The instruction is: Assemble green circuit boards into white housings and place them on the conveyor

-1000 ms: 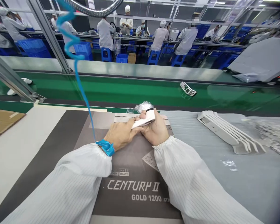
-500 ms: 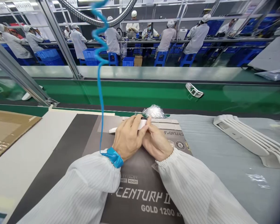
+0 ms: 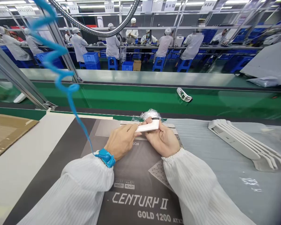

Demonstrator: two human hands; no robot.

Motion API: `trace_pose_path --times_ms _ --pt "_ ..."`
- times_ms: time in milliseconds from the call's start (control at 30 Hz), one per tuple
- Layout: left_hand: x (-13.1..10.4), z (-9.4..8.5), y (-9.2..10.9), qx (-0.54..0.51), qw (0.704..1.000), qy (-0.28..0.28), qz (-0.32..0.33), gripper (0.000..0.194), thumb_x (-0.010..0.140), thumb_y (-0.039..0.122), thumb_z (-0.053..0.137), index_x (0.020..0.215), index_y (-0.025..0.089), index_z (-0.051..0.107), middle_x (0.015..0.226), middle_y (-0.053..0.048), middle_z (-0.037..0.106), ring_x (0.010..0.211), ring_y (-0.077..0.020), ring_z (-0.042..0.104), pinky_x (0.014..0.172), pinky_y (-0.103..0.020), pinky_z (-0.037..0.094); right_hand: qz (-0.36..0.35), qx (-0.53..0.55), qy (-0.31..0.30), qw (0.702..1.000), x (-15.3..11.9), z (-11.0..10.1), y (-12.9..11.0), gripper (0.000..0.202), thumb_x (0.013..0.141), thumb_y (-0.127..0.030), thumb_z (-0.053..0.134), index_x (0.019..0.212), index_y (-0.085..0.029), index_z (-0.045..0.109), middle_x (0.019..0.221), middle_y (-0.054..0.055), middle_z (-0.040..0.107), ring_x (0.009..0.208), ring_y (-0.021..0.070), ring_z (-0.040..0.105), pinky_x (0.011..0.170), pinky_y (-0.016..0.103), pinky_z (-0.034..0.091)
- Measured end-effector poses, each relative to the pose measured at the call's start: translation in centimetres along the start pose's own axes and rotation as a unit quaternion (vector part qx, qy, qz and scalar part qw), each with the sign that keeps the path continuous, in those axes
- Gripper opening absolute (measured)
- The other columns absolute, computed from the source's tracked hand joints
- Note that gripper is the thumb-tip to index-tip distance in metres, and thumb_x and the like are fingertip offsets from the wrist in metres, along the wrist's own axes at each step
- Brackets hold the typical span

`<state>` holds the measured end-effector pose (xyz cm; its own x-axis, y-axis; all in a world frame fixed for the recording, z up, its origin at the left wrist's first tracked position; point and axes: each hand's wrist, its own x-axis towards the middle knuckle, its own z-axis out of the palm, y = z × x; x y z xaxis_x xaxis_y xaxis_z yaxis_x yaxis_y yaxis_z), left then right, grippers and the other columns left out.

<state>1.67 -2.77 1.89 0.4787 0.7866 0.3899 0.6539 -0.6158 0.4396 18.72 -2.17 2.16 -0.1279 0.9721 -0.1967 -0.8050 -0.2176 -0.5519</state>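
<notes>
Both hands hold a white plastic handheld device (image 3: pixel 148 126) with a black end, above a dark printed cardboard sheet (image 3: pixel 140 175). My left hand (image 3: pixel 121 139) pinches its left part between thumb and fingers; a blue wrist strap with a coiled cord (image 3: pixel 71 93) is on that wrist. My right hand (image 3: pixel 164 137) is curled around the right end, just below the black part, fingers partly behind it. Some of the device's left side is hidden by my left fingers. Directly behind it lies crumpled clear plastic (image 3: pixel 152 114).
Several white plastic shells (image 3: pixel 239 140) lie nested on the right. A green conveyor belt (image 3: pixel 121 97) crosses behind the bench, carrying an opened white shell (image 3: pixel 184 94). Brown cardboard (image 3: pixel 9 132) lies at left. Metal posts rise at left; people in white work beyond.
The device has turned so its black end and side show more. My left hand has shifted left, uncovering it, and my right hand has opened out beneath it. The coiled cord swung left.
</notes>
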Motion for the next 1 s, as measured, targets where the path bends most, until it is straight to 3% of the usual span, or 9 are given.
trace_pose_path --times_ms 100,167,233,367,500,667,833,1000 --pt "0.6 -0.6 -0.6 -0.152 0.982 -0.012 -0.113 0.036 0.1 0.042 0.037 0.11 0.02 0.064 0.094 -0.007 0.074 0.082 -0.0205 0.069 0.075 -0.034 0.053 -0.026 -0.061 0.021 0.998 0.5 -0.5 0.8 0.031 0.098 -0.043 0.045 0.09 -0.024 0.067 0.097 0.002 0.07 0.089 0.015 0.065 0.097 0.034 0.053" --pt "1.9 -1.5 -2.7 -0.219 0.947 0.003 -0.236 0.036 0.099 0.044 0.039 0.109 0.017 0.061 0.083 -0.006 0.074 0.06 -0.0165 0.064 0.057 -0.03 0.05 -0.027 -0.098 0.039 0.994 0.9 -1.0 1.4 0.023 0.093 -0.044 0.057 0.095 -0.024 0.068 0.11 0.004 0.07 0.089 0.0149 0.066 0.095 0.034 0.055" --pt "4.0 -2.7 -5.9 -0.212 0.922 0.04 -0.322 0.033 0.095 0.04 0.049 0.113 0.013 0.055 0.083 -0.007 0.074 0.049 -0.0133 0.057 0.049 -0.028 0.044 -0.02 -0.108 0.044 0.993 1.1 -1.5 1.7 0.02 0.088 -0.041 0.066 0.098 -0.023 0.068 0.117 0.006 0.069 0.088 0.0141 0.067 0.094 0.034 0.057" --pt "8.7 -5.0 -12.3 -0.141 0.927 0.092 -0.334 0.034 0.093 0.038 0.058 0.113 0.011 0.058 0.089 -0.006 0.068 0.065 -0.0133 0.062 0.063 -0.031 0.053 -0.022 -0.092 0.044 0.995 1.3 -1.9 1.7 0.017 0.084 -0.034 0.071 0.096 -0.022 0.068 0.116 0.006 0.07 0.085 0.013 0.068 0.089 0.029 0.059" --pt "10.0 -5.6 -14.8 -0.107 0.939 0.145 -0.294 0.034 0.093 0.037 0.059 0.119 0.014 0.059 0.115 -0.009 0.062 0.099 -0.0203 0.063 0.085 -0.041 0.055 -0.021 -0.083 0.057 0.995 1.2 -1.7 1.6 0.017 0.083 -0.031 0.072 0.096 -0.021 0.068 0.118 0.007 0.069 0.085 0.0127 0.069 0.085 0.026 0.06" --pt "6.7 -3.7 -13.0 -0.061 0.941 0.182 -0.279 0.033 0.09 0.035 0.062 0.116 0.014 0.06 0.116 -0.01 0.062 0.104 -0.0228 0.061 0.09 -0.045 0.051 -0.024 -0.072 0.059 0.995 1.2 -1.6 1.6 0.022 0.081 -0.028 0.074 0.1 -0.023 0.065 0.12 0.007 0.069 0.087 0.0135 0.07 0.086 0.027 0.06" --pt "2.2 0.0 -7.4 -0.061 0.948 0.169 -0.263 0.026 0.086 0.03 0.061 0.109 0.017 0.059 0.112 -0.014 0.066 0.104 -0.0289 0.063 0.091 -0.049 0.049 -0.024 -0.083 0.068 0.994 1.1 -1.3 1.7 0.018 0.081 -0.025 0.074 0.096 -0.023 0.065 0.107 0.005 0.073 0.081 0.0126 0.069 0.084 0.027 0.06" --pt "0.5 1.8 -2.4 0.046 0.977 0.07 -0.198 0.035 0.086 0.018 0.055 0.121 0.017 0.055 0.131 -0.014 0.058 0.127 -0.0296 0.05 0.107 -0.048 0.038 -0.018 -0.108 0.064 0.992 0.7 -0.6 1.6 0.018 0.078 -0.017 0.074 0.095 -0.019 0.068 0.097 0.003 0.072 0.077 0.0107 0.067 0.076 0.022 0.059"
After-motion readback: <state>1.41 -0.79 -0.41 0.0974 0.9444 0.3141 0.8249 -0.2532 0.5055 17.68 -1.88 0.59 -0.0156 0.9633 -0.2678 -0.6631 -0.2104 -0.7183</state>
